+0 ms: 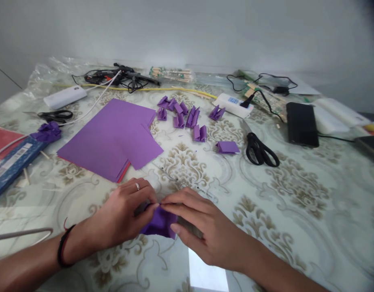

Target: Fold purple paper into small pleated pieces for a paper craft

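Observation:
A small piece of purple paper [161,225] is between my two hands, just above the patterned tablecloth near the front. My left hand [126,213] pinches its upper edge between thumb and fingers; a ring sits on one finger. From the other side, my right hand [201,225] grips the same paper, fingertips on the top edge and thumb near its right side. My fingers hide part of the paper. Beyond them lies a stack of purple sheets [101,134], a smaller purple sheet [141,146] on its right. Several folded purple paper pieces [193,117] stand farther back.
Black-handled scissors [259,150] lie to the right, near a black box-shaped device [301,123]. A white power strip [234,104] with a plug is behind. Cables [122,77], a white power bank [65,97], more scissors [54,115] and a blue box [16,162] line the back and left.

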### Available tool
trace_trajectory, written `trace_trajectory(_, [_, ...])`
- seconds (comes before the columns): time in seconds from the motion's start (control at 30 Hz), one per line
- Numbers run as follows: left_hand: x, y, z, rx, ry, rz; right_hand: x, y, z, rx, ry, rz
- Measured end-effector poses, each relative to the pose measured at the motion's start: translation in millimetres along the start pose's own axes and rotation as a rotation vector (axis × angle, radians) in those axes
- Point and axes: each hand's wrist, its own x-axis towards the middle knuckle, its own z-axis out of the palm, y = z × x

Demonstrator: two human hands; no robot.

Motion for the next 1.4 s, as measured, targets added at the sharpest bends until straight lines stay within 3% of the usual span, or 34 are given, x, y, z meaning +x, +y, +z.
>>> trace_trajectory(0.33, [5,-1,-10,-0.051,-0.031,0.000,0,1,-2,-0.080,0.087,0.032])
trace_trajectory(0.53, [2,0,-10,-0.059,-0.073,-0.031,-2,-1,0,-0.139,0.184,0.136])
trace_trajectory(0.93, [3,18,8,0.026,-0.113,-0.017,-1,-10,19,-0.132,0.175,0.213])
trace_trajectory(1.4, [5,21,9,0.091,-0.092,-0.019,-1,-7,22,-0.194,0.194,0.213])
